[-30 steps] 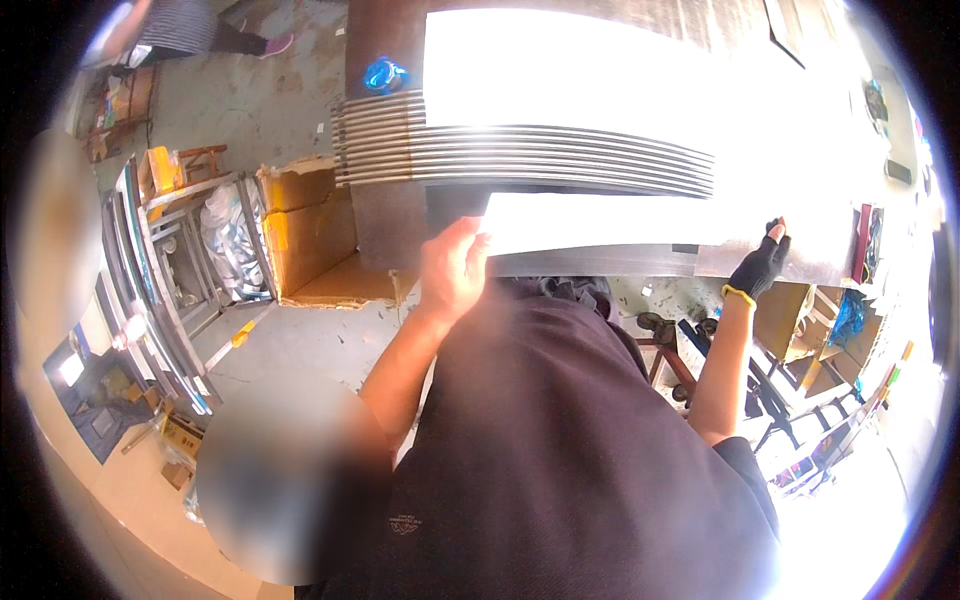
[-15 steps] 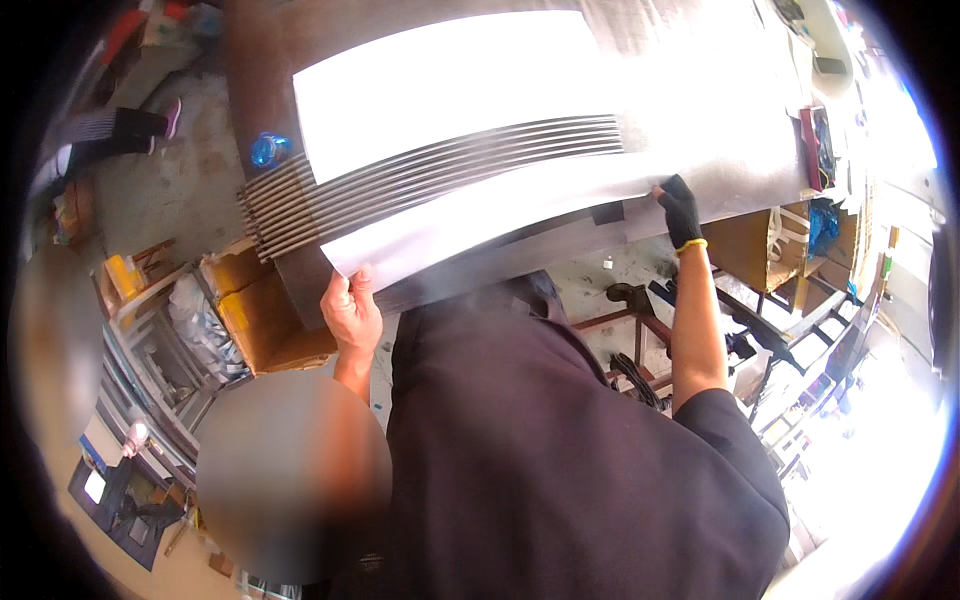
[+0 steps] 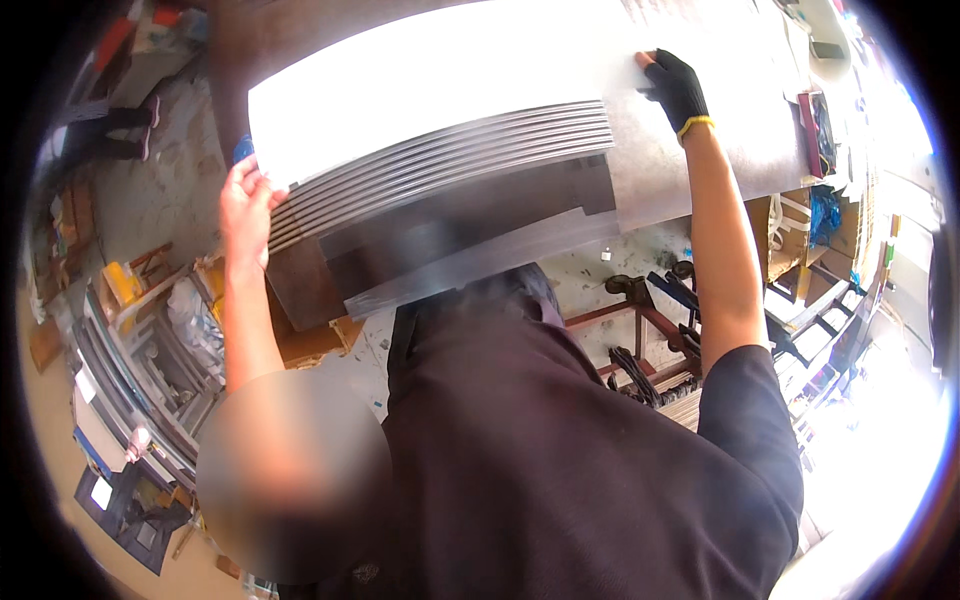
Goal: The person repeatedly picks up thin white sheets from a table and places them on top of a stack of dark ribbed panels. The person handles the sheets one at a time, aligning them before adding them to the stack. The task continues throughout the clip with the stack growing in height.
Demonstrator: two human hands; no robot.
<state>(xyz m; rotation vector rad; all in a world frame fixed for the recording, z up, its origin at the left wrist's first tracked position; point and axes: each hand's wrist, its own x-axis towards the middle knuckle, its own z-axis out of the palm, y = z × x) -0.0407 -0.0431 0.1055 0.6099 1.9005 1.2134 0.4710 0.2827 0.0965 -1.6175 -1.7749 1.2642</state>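
A long white sheet (image 3: 420, 90) lies across the far part of the dark work table (image 3: 690, 180), its right part washed out by glare. My bare left hand (image 3: 247, 205) is at its near left corner, thumb and fingers closed on the edge. At its right end is my right hand (image 3: 677, 92), in a black fingerless glove with a yellow cuff. Its fingers are bent at the sheet, whose edge there is lost in the glare. Several thin grey metal bars (image 3: 450, 150) lie side by side just nearer than the sheet. Nearer still is a dark flat plate (image 3: 470, 215).
A blue object (image 3: 243, 148) sits by the table's left edge. Cardboard boxes (image 3: 315, 345) stand below the table. At the left are metal frames (image 3: 165, 365) and a person's legs (image 3: 115, 130). A dark red metal frame (image 3: 640, 320) is under the table at right.
Both hands have moved away from me, carrying the narrow white strip from in front of the bars over onto the larger white sheet. The dark plate is now uncovered.
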